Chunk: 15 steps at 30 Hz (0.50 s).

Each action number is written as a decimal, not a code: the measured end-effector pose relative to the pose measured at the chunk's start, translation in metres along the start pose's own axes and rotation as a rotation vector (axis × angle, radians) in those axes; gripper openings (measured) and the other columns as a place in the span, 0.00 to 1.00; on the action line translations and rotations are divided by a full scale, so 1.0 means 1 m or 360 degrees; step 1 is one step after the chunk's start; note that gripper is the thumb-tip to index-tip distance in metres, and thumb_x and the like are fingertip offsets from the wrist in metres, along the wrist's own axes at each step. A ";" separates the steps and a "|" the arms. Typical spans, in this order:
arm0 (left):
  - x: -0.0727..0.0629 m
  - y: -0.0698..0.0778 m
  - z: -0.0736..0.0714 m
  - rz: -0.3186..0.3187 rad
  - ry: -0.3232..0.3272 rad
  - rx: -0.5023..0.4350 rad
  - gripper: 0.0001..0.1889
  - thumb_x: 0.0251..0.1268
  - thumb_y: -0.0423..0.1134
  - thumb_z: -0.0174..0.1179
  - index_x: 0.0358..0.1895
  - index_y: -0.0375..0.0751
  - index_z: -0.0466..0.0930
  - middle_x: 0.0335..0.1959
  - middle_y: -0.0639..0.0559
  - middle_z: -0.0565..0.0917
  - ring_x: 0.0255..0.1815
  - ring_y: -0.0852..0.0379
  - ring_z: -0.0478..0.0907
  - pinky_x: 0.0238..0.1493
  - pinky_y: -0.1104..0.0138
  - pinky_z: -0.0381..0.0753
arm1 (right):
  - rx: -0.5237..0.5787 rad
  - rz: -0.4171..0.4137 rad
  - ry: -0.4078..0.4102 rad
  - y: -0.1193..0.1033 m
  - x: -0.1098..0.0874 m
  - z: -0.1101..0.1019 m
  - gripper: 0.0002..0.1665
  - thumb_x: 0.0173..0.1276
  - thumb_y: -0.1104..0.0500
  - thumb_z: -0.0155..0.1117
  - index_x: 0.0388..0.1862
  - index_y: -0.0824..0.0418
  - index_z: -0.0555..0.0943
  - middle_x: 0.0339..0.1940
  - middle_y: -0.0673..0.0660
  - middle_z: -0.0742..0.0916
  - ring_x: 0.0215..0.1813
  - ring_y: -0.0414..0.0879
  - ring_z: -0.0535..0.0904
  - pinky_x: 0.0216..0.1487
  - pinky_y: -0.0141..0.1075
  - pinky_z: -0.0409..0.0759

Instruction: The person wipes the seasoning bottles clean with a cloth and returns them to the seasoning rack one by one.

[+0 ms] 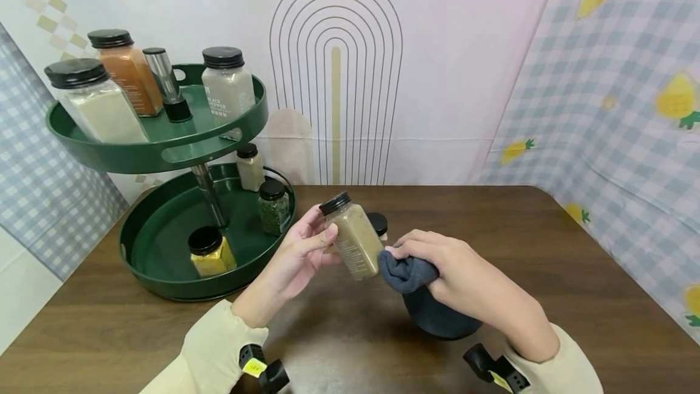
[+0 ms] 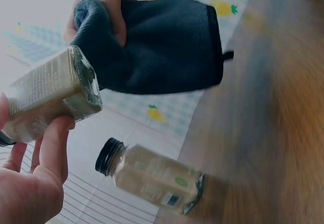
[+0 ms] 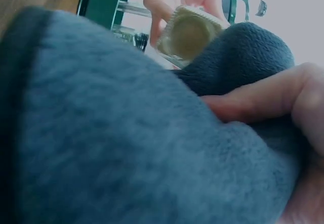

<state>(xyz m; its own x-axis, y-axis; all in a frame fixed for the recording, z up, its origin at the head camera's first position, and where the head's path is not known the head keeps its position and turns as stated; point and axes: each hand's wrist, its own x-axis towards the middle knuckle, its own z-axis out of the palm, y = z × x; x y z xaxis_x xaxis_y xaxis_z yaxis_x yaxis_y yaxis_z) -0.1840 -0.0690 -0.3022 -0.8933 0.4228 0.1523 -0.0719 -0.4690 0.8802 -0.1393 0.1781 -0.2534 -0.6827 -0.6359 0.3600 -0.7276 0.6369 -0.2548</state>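
My left hand [image 1: 298, 254] grips a square clear spice jar [image 1: 354, 239] of tan powder, its black lid tilted up and left. The left wrist view shows the fingers [image 2: 54, 145] around the jar's side. In my right hand [image 1: 451, 266] a bunched dark blue-grey cloth [image 1: 407, 271] is pinched, its loose part hanging down. The bunched part is close by the jar's base; whether they touch I cannot tell. Behind the held jar a second black-lidded jar [image 2: 154, 176] stands on the table, mostly hidden in the head view.
On the left stands a green two-tier round tray [image 1: 164, 275]. Its upper tier carries larger jars, including an orange one [image 1: 131, 72], and a silver cylinder [image 1: 166, 84]. Below are a yellow jar [image 1: 212, 254], a green-herb jar [image 1: 273, 208] and a pale jar [image 1: 250, 169].
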 end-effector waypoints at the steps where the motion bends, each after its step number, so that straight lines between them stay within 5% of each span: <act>1: 0.000 0.000 0.000 -0.0001 0.0008 0.0020 0.17 0.63 0.37 0.58 0.54 0.50 0.67 0.47 0.53 0.74 0.44 0.60 0.78 0.40 0.63 0.82 | -0.0011 0.0024 -0.0059 0.000 -0.001 -0.002 0.35 0.42 0.82 0.52 0.44 0.51 0.81 0.44 0.41 0.81 0.46 0.38 0.79 0.46 0.38 0.79; 4: 0.001 0.001 0.000 -0.0011 0.0034 0.0116 0.18 0.62 0.37 0.60 0.54 0.48 0.67 0.48 0.52 0.74 0.46 0.58 0.77 0.40 0.62 0.82 | -0.0074 0.0112 -0.0113 -0.001 -0.002 -0.009 0.35 0.43 0.81 0.54 0.45 0.49 0.81 0.43 0.41 0.81 0.45 0.38 0.78 0.45 0.38 0.79; 8: 0.001 -0.001 0.002 -0.0041 0.0038 0.0297 0.23 0.59 0.41 0.63 0.56 0.44 0.66 0.50 0.51 0.74 0.47 0.57 0.76 0.38 0.64 0.81 | -0.0135 0.0143 0.0197 -0.004 -0.003 -0.013 0.32 0.47 0.79 0.58 0.45 0.48 0.79 0.44 0.41 0.81 0.44 0.37 0.78 0.44 0.38 0.78; 11: -0.001 -0.003 0.006 -0.0075 -0.0008 0.0408 0.26 0.56 0.43 0.66 0.56 0.40 0.67 0.50 0.51 0.75 0.46 0.58 0.75 0.35 0.65 0.80 | -0.0081 0.0030 0.0455 -0.007 0.002 -0.007 0.32 0.47 0.79 0.58 0.47 0.50 0.78 0.49 0.46 0.81 0.49 0.40 0.78 0.47 0.39 0.77; 15: -0.002 -0.005 0.010 -0.0087 -0.0070 0.0474 0.27 0.54 0.44 0.66 0.55 0.38 0.67 0.48 0.50 0.75 0.44 0.57 0.76 0.34 0.62 0.81 | -0.0012 -0.0149 0.0565 -0.013 0.008 0.005 0.37 0.44 0.81 0.53 0.49 0.51 0.80 0.53 0.52 0.79 0.54 0.46 0.76 0.51 0.38 0.76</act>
<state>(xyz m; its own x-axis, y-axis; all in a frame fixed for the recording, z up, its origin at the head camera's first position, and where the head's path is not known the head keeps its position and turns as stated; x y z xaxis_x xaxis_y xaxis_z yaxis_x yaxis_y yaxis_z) -0.1771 -0.0600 -0.3029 -0.8711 0.4775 0.1148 0.0196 -0.1998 0.9796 -0.1358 0.1629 -0.2513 -0.5462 -0.5016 0.6708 -0.7845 0.5870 -0.1999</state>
